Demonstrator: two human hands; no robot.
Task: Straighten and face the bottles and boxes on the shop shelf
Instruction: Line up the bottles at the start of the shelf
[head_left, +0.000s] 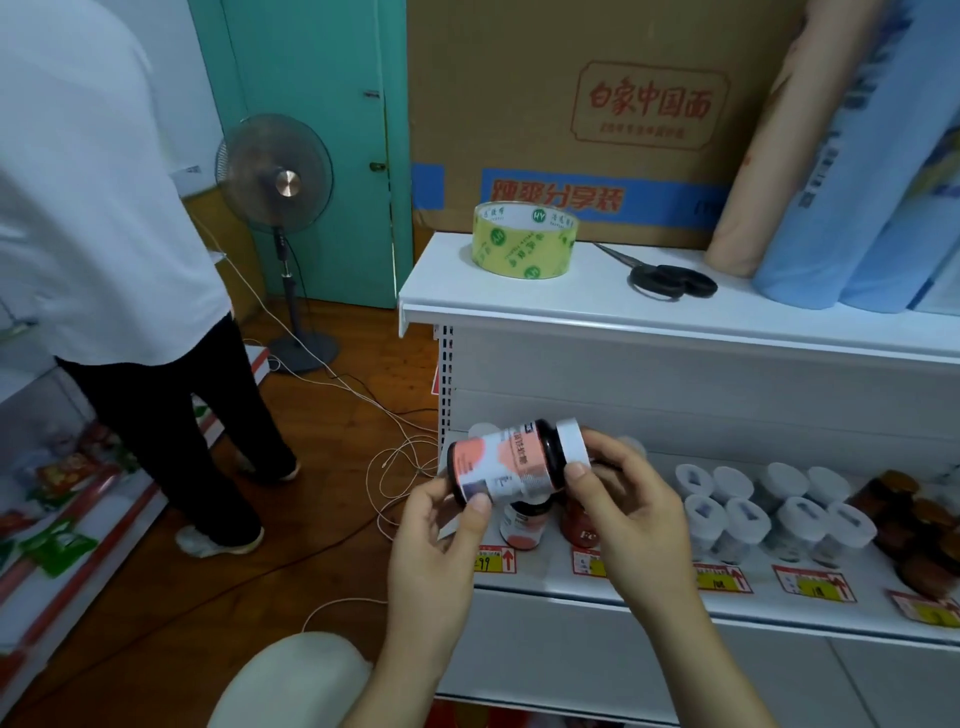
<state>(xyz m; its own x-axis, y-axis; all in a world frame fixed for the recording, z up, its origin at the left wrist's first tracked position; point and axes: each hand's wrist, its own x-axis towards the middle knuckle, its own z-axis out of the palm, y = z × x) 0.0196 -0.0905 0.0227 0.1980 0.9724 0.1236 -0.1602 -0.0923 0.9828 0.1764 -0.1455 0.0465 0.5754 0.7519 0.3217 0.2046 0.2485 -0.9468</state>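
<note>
A dark bottle (511, 462) with a pink-and-white label lies sideways at frame centre, lifted above the lower shelf (675, 603). The left hand (441, 535) pinches its base; the right hand (623, 499) grips its white cap. Below them stand two similar bottles (522, 525), with white-capped jars (769, 514) to the right. A tape roll (524, 240) and scissors (667, 278) lie on the top shelf.

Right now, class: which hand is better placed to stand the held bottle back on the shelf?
Left hand: it wraps the bottle body. Right hand only pinches the white cap.
</note>
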